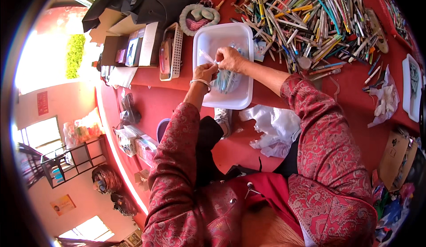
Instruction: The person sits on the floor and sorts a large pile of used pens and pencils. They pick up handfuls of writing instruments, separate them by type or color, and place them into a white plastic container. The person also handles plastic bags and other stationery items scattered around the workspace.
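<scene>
My left hand (pixel 205 73) and my right hand (pixel 229 60) meet over a white plastic tub (pixel 245 97) on the red-covered table. Both have their fingers closed in a pinch at the gathered neck of a clear plastic bag (pixel 226 82). Thin pale-blue and white sticks seem to fill the bag, which hangs inside the tub. A twisted, whitish end (pixel 206 57) of the bag pokes out past my fingers. What the fingertips grip exactly is too small to make out. A bracelet circles my left wrist.
A big heap of loose pens and pencils (pixel 306 21) covers the table's far right. Left of the tub are a white basket (pixel 176 54), an open cardboard box (pixel 148 47) and a round braided piece (pixel 198 18). Crumpled white plastic (pixel 275 129) lies below the table edge.
</scene>
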Demonstrator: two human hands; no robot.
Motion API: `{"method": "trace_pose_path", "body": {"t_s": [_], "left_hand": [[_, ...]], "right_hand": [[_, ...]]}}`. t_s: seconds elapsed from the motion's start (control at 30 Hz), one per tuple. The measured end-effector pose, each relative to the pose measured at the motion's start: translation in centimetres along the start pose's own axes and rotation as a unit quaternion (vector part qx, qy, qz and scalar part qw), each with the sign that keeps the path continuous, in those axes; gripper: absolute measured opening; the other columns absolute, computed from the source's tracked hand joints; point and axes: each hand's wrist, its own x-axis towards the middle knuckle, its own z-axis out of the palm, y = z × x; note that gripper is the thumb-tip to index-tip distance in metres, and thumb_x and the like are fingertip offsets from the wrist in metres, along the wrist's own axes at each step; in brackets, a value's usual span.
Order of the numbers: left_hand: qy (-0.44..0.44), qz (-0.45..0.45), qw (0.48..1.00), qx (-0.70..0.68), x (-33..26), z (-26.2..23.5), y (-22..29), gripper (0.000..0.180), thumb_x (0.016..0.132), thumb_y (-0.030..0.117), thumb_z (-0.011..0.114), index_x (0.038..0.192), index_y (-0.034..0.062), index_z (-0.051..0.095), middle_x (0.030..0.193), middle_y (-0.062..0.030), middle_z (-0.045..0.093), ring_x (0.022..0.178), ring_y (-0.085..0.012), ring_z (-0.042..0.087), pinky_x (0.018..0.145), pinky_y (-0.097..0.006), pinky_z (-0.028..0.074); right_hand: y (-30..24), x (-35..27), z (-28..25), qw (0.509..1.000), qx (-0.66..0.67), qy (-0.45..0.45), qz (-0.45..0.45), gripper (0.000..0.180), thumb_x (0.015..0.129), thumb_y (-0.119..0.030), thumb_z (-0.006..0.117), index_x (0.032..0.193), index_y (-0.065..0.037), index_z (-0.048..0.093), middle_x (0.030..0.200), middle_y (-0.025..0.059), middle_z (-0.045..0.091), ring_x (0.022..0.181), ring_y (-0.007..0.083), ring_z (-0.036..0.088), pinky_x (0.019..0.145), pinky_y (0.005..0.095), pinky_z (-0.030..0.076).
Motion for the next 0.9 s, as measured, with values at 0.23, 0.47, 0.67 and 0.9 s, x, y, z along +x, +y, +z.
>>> {"method": "trace_pose_path", "body": {"t_s": [0.23, 0.47, 0.67, 0.9], "left_hand": [[-0.057, -0.004, 0.996, 0.068, 0.5, -1.0, 0.7, 0.019, 0.074, 0.017, 0.063, 0.077, -0.0012, 0.060, 0.065, -0.0026, 0.057, 0.052, -0.0078, 0.050, 0.050, -0.020, 0.043], [-0.073, 0.025, 0.984, 0.158, 0.4, -1.1, 1.2, 0.018, 0.073, 0.017, 0.065, 0.072, -0.0008, 0.061, 0.062, -0.0024, 0.057, 0.053, -0.0089, 0.051, 0.050, -0.022, 0.044], [-0.064, 0.031, 0.974, 0.217, 0.4, -0.6, 1.3, 0.019, 0.072, 0.018, 0.065, 0.067, -0.0001, 0.061, 0.060, -0.0026, 0.057, 0.053, -0.0089, 0.052, 0.049, -0.022, 0.045], [-0.085, 0.044, 0.966, 0.239, 0.3, -0.5, 1.4, 0.022, 0.071, 0.022, 0.066, 0.066, 0.0010, 0.061, 0.058, -0.0011, 0.056, 0.052, -0.0080, 0.052, 0.048, -0.022, 0.044]], "right_hand": [[-0.6, -1.4, 0.5, 0.984, -0.120, 0.034, -0.125, 0.014, 0.065, -0.004, 0.052, 0.079, -0.006, 0.053, 0.075, 0.0114, 0.059, 0.073, 0.0303, 0.057, 0.064, 0.0380, 0.044], [-0.5, -1.9, 0.6, 0.936, -0.236, 0.043, -0.258, 0.017, 0.070, -0.010, 0.053, 0.087, -0.013, 0.056, 0.078, 0.0061, 0.057, 0.074, 0.0231, 0.059, 0.060, 0.0335, 0.046], [0.9, -1.3, 0.7, 0.876, -0.358, 0.049, -0.319, 0.014, 0.071, -0.011, 0.051, 0.085, -0.007, 0.052, 0.074, 0.0075, 0.054, 0.068, 0.0236, 0.059, 0.057, 0.0331, 0.047], [1.1, -1.2, 0.6, 0.893, -0.345, 0.024, -0.287, 0.010, 0.071, -0.010, 0.050, 0.080, -0.006, 0.050, 0.074, 0.0088, 0.053, 0.064, 0.0253, 0.058, 0.054, 0.0345, 0.047]]}}
